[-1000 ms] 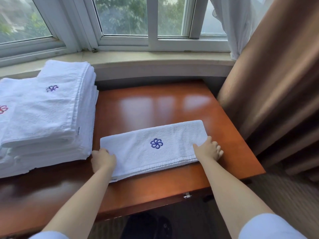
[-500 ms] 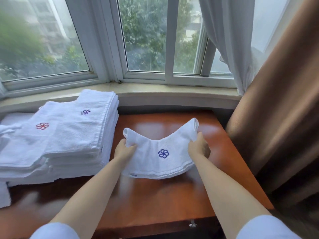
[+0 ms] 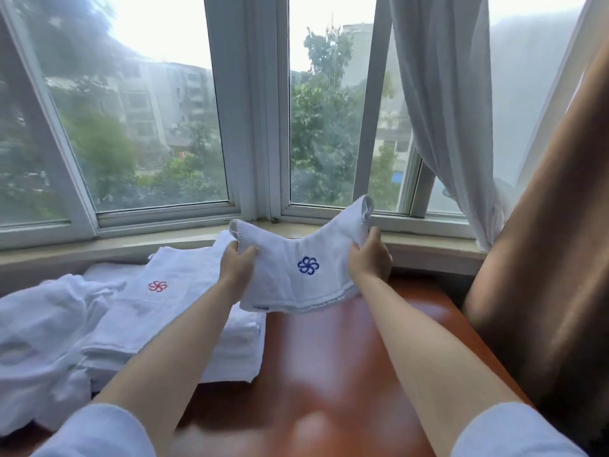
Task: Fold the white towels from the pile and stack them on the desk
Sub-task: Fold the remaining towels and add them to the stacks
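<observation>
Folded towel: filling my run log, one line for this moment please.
folded towel lifted off desk | left hand grips | right hand grips

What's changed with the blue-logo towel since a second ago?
Both hands, left hand and right hand, gripped the ends of the folded blue-logo towel and lifted it off the desk; it now sags between them in the air. The stack of folded towels stayed on the left.

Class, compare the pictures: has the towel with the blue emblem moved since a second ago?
Yes. The towel with the blue emblem lay flat on the desk; now both hands hold it lifted off the desk, sagging in the middle.
</observation>
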A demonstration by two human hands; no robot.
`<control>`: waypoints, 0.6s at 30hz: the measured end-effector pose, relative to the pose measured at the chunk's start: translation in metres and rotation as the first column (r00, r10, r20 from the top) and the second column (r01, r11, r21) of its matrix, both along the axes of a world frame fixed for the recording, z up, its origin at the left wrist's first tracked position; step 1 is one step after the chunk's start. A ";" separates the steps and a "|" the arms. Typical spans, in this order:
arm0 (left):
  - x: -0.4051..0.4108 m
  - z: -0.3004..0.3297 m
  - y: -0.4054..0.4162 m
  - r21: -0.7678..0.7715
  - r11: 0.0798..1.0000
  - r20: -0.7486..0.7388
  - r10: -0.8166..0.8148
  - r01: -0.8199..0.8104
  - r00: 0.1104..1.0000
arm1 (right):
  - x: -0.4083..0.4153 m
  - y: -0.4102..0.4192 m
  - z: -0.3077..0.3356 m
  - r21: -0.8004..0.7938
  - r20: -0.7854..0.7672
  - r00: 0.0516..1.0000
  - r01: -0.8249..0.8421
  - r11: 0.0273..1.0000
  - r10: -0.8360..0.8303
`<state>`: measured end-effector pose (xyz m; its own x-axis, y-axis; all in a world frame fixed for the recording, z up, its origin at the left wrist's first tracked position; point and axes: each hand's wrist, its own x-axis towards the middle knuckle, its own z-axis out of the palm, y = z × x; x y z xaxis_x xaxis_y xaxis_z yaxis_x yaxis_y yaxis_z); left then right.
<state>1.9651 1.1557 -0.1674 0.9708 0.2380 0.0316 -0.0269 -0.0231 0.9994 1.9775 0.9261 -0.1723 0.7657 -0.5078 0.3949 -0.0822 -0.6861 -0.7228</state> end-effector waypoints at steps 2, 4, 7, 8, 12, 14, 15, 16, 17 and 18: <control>-0.001 0.010 0.023 -0.009 1.000 0.022 0.023 -0.022 0.999 | 0.003 0.024 0.013 -0.008 0.017 1.000 -0.021 1.000 0.021; 0.000 0.016 0.048 -0.009 0.999 0.027 0.052 -0.052 0.998 | 0.007 0.050 0.022 -0.032 0.029 0.998 -0.049 0.998 0.050; 0.000 0.018 0.088 -0.021 0.996 0.037 0.092 -0.091 0.995 | 0.013 0.090 0.030 -0.072 0.020 0.995 -0.098 0.993 0.100; -0.001 0.019 0.101 -0.038 0.994 0.030 0.099 -0.098 0.995 | 0.015 0.104 0.031 -0.082 0.017 0.993 -0.117 0.990 0.118; -0.001 0.021 0.158 -0.093 0.990 -0.022 0.105 -0.106 0.994 | 0.022 0.160 0.032 -0.110 0.019 0.977 -0.208 0.972 0.212; -0.001 0.022 0.186 -0.112 0.988 -0.048 0.100 -0.105 0.994 | 0.027 0.187 0.033 -0.116 0.025 0.967 -0.251 0.961 0.255; -0.001 0.022 0.200 -0.110 0.988 -0.062 0.099 -0.106 0.993 | 0.030 0.201 0.034 -0.124 0.030 0.961 -0.268 0.956 0.273; -0.001 0.021 0.213 -0.098 0.989 -0.073 0.108 -0.115 0.991 | 0.032 0.215 0.035 -0.135 0.039 0.956 -0.282 0.950 0.290; -0.001 0.020 0.227 -0.086 0.987 -0.087 0.130 -0.138 0.988 | 0.035 0.228 0.036 -0.153 0.047 0.951 -0.297 0.943 0.307; -0.002 0.017 0.244 -0.089 0.983 -0.106 0.151 -0.160 0.983 | 0.038 0.246 0.036 -0.171 0.052 0.944 -0.313 0.934 0.326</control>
